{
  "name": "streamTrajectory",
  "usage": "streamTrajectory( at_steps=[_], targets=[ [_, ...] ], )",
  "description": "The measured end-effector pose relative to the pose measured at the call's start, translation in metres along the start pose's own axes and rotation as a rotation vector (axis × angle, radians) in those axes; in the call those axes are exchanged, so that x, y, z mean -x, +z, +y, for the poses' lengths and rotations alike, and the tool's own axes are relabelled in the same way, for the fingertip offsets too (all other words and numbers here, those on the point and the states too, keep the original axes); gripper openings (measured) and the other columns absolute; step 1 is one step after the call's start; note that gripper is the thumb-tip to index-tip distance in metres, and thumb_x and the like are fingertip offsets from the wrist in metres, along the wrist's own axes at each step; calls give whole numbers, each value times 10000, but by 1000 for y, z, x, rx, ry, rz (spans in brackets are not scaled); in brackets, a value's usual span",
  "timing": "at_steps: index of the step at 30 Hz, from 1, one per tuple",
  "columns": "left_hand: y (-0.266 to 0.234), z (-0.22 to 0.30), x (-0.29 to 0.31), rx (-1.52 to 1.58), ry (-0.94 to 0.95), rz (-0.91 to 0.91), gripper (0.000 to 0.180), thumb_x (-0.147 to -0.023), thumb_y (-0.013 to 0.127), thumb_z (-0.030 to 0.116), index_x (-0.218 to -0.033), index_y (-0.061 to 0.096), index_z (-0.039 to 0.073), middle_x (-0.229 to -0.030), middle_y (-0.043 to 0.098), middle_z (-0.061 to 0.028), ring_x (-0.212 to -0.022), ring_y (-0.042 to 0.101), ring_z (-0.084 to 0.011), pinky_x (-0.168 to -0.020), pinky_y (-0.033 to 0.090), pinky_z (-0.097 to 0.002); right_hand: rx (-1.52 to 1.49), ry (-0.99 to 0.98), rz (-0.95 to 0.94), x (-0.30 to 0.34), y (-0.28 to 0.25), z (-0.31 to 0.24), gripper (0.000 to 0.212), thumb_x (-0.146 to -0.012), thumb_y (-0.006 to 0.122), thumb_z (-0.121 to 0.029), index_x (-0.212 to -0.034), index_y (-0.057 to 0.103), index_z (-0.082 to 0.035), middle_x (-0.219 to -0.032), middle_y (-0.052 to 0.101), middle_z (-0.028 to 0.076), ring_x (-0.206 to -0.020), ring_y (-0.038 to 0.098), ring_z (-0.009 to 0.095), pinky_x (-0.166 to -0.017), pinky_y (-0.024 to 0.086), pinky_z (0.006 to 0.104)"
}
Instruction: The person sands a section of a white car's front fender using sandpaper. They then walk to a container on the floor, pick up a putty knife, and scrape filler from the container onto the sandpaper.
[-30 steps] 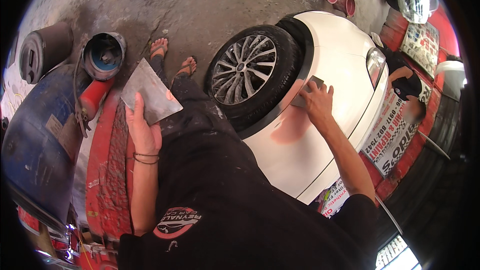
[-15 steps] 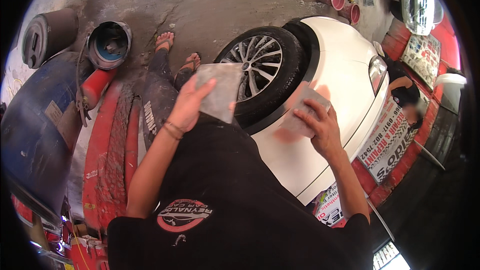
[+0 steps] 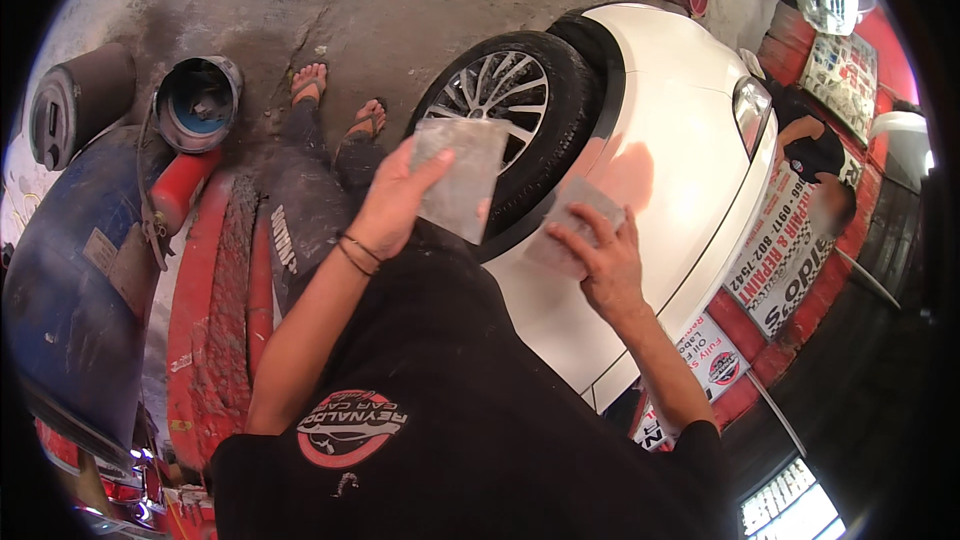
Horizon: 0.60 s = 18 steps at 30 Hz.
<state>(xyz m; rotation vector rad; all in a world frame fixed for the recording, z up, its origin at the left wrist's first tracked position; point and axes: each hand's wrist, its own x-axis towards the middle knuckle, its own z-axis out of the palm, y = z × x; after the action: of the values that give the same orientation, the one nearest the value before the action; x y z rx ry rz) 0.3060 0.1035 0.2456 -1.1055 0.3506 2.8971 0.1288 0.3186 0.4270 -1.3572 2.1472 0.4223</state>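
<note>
Plate [image 3: 462,180] clasped in the left hand [image 3: 396,205] before the wheel [image 3: 487,80] and pad [image 3: 552,253] clasped in the right hand [image 3: 611,276] before the fender [image 3: 570,330] suggest, to me watching, a moment between strokes, the next calling for flat, even pressure on the pink patch [image 3: 630,180].

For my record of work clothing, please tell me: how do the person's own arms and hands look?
The left hand and right hand are bare, with no gloves on the fingers. Two thin dark bands circle the left wrist; none shows at the right one. Short black sleeves leave the forearms uncovered.
</note>
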Motion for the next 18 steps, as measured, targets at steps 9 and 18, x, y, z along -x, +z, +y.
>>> streamTrajectory(
  at_steps=[9, 18],
  targets=[
    [-69, -6, 14, -26, 49, 228, 348, -1118, 633, 173, -1421, 608, 5, -1302, 723, -64, -1144, 701, -133, -1005, 561, -318, 172, 91, 42, 2, 12, 79, 653, -768, 679, 66, -1321, 757, -271, -1475, 591, 41, -1223, 592, 402, -1008, 578, 436],
    [-90, -23, 17, -16, 53, 288, 362, -1106, 660, 189, -1416, 621, 6, -1316, 717, -60, -1160, 683, -135, -1019, 540, -309, 208, 88, -77, -32, 26, 91, 567, -807, 661, 29, -1290, 780, -243, -1483, 589, 60, -1248, 618, 408, -1037, 580, 445]
  ],
)
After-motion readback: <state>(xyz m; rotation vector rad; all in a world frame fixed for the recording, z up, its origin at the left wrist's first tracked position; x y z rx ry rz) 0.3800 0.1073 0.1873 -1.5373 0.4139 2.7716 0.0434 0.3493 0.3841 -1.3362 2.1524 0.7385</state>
